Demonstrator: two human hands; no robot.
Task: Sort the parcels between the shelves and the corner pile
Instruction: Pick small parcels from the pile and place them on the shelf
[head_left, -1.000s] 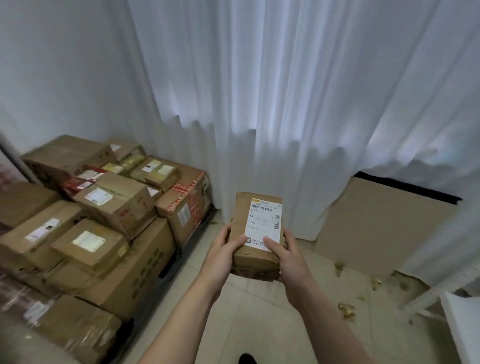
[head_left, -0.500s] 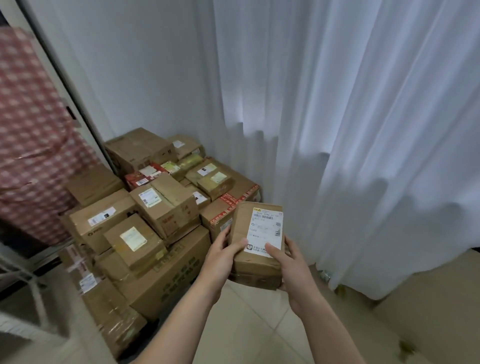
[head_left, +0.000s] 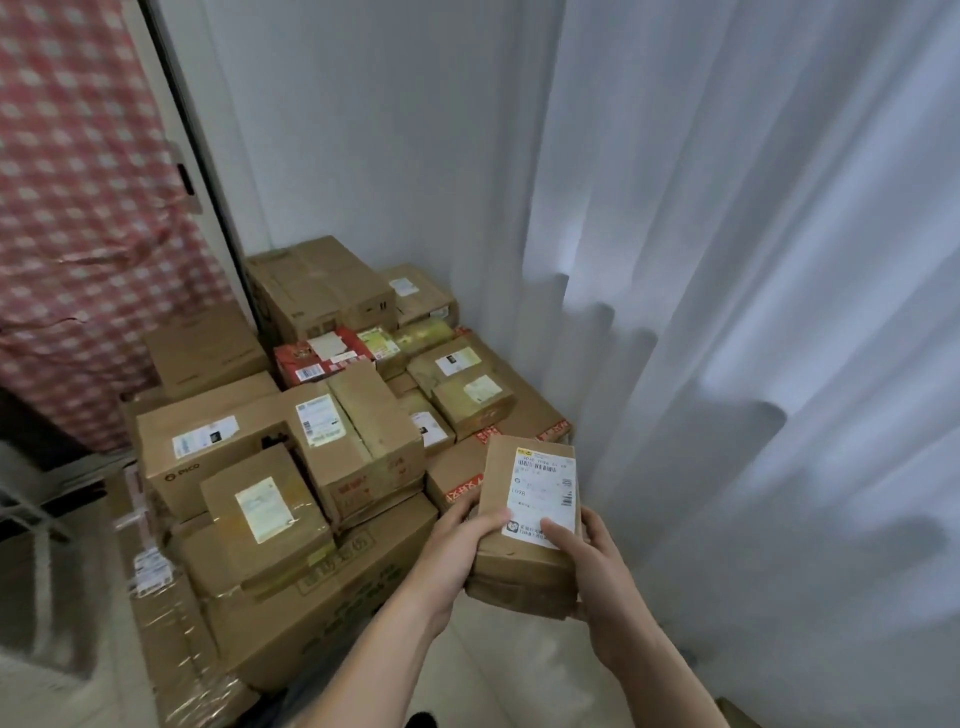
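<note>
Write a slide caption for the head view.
Left hand and right hand grip a small brown labelled cardboard parcel beside the corner pile of boxes.

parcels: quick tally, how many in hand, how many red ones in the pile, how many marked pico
held parcel: 1
red box: 1
pico box: 1
total: 3

Matt cardboard parcel (head_left: 524, 525), paper label (head_left: 543, 496)
</note>
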